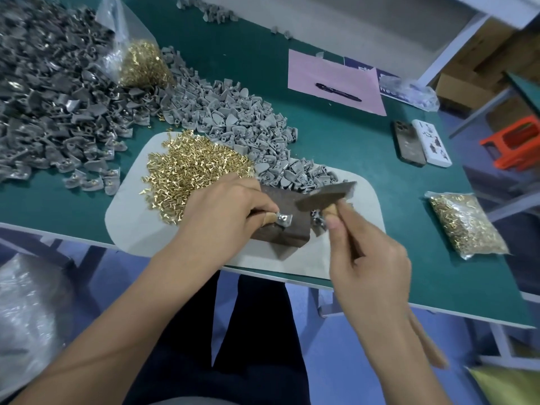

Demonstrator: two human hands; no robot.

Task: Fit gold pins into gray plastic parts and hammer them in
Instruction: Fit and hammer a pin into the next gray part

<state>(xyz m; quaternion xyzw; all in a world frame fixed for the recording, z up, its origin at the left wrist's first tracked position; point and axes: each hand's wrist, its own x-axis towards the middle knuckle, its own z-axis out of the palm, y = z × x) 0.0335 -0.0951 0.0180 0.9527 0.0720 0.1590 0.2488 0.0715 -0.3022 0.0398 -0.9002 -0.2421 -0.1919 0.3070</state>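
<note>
Roughly, head view: clear bag [137, 58] at upper left, open, holds gold pins; a second sealed bag of pins [467, 225] lies at right on the green table [321, 135]. Loose gold pins [193, 168] are heaped on a pale mat [362, 197] at centre, beside a pile of gray plastic parts [245, 124]; a darker heap of parts [52, 95] fills the upper left. Pink sheet [336, 80] with a pen [337, 92] at upper right; writing on the paper beside it unreadable. Left hand [230, 209], fingers curled, pinches one gray part [283, 220] on a dark block [287, 232] at centre. Right hand [371, 255] grips a hammer [324, 194], its blurred head above the block.
</note>
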